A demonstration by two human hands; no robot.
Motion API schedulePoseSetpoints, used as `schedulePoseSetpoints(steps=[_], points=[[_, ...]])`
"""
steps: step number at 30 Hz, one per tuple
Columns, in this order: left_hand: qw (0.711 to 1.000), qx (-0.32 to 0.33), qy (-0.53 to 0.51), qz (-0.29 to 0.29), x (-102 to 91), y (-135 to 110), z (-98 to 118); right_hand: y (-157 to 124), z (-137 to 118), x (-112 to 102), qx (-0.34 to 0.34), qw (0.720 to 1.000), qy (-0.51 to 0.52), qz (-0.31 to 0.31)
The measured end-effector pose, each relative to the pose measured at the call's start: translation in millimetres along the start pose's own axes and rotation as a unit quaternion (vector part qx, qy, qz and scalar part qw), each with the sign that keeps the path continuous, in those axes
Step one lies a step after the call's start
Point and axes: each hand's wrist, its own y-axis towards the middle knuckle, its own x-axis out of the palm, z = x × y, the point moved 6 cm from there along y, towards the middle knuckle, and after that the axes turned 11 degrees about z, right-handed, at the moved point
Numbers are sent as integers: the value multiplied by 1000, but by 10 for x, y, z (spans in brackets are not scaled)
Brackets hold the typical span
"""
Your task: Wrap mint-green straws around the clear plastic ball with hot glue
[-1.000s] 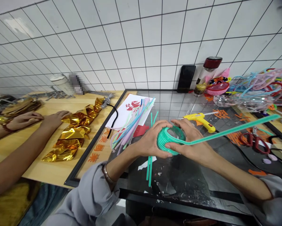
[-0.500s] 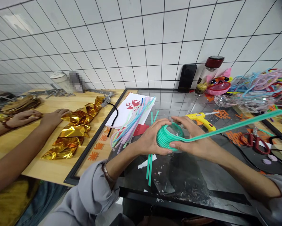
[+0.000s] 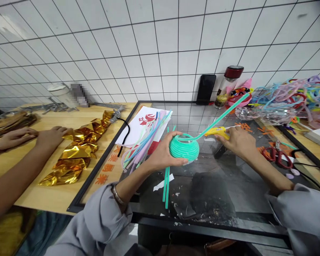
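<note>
Left hand (image 3: 161, 153) has a solid grip on that green coiled pot (image 3: 185, 150), mid-frame, loose strip (image 3: 220, 117) poking toward upper right. Right hand (image 3: 238, 143) is on the yellow glue gun (image 3: 215, 132), right of center; honestly can't tell if it's fully gripped.

A white tiled wall (image 3: 165, 42) with thin dark grout lines runs across the far side, catching a pale patch of glare (image 3: 9, 25) at its upper left. Below it stretches a light wooden tabletop (image 3: 47, 200), seen at left and right. Between these parts lies a dark, glossy panel (image 3: 202, 185) edged by a black frame (image 3: 75, 207), its far portion mirroring the tile grid.
</note>
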Motion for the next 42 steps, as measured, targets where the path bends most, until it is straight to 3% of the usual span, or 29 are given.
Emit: schedulePoseSetpoints(steps=[4,9,13,17,22,26,31,42], points=[[1000,-10,4,4,-17,17,-4,-7,-17,82,3,999,-21,-26],[999,-46,-5,7,-30,26,-55,10,34,136,-16,997,38,59],[998,-55,-19,12,-34,28,-74,49,143,142,29,994,76,74],[998,-54,-32,8,-40,45,-74,86,156,-17,86,983,135,94],[996,-54,-73,-10,-36,52,-80,-57,-92,-325,84,951,266,136],[992,-63,-96,-56,12,3,-50,-235,-311,-546,29,930,304,205],[991,-70,-91,-71,38,-37,-29,-377,-478,-703,-64,913,282,288],[989,-63,-108,-82,85,-69,-17,-529,-637,-790,-182,878,213,388]])
